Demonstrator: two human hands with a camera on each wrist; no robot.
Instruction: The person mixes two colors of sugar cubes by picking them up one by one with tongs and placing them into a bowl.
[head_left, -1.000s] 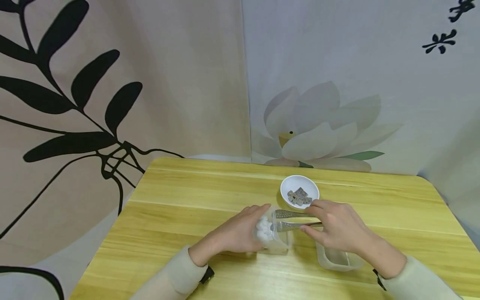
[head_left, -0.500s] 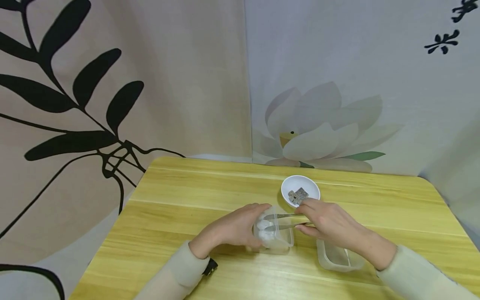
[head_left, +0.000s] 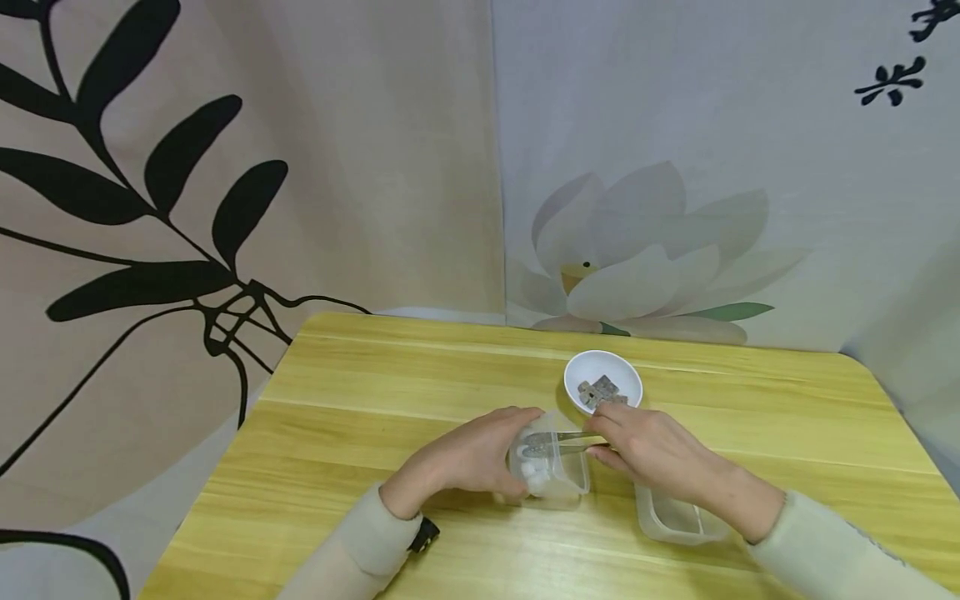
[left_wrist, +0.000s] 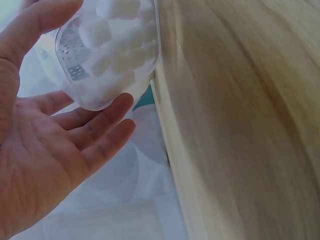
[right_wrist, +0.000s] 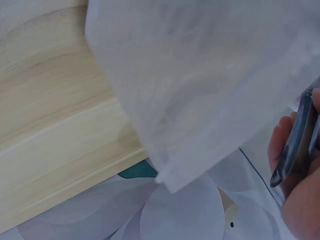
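Note:
In the head view my left hand [head_left: 480, 454] holds a clear plastic container [head_left: 573, 479] on its side, mouth facing right. White lumps [left_wrist: 112, 55] fill its bottom in the left wrist view; their kind is unclear. There, the thumb and fingertips grip its walls. My right hand [head_left: 660, 450] pinches metal tongs [head_left: 573, 434], whose perforated tips reach inside the container among the lumps. Their handle end [right_wrist: 295, 150] shows at the right edge of the right wrist view. Whether the tips clasp a lump, I cannot tell.
Behind my right hand, a white bowl [head_left: 592, 363] contains several grey-brown cubes [head_left: 602, 388]. A second translucent container [head_left: 667, 530] stands under my right forearm; its wall [right_wrist: 190, 100] looms large in the right wrist view. The wooden table [head_left: 405, 367] ends at a printed curtain [head_left: 375, 167].
My right hand has moved left, pushing the tongs deeper into the container. The tong tips have drawn closer together. The left hand keeps its hold nearly in place.

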